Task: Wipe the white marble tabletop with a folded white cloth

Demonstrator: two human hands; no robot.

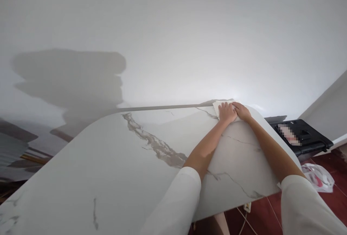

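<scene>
Left hand (227, 113), fingers parted, presses white cloth (216, 107) against marbled tabletop (103, 162), seemingly steadied by right hand (242, 112), grip unclear.

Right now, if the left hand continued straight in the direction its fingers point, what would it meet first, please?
Probably the wall. The left hand lies on the pale cloth near the far edge of the table; the depth of any gap beyond is unclear.
</scene>
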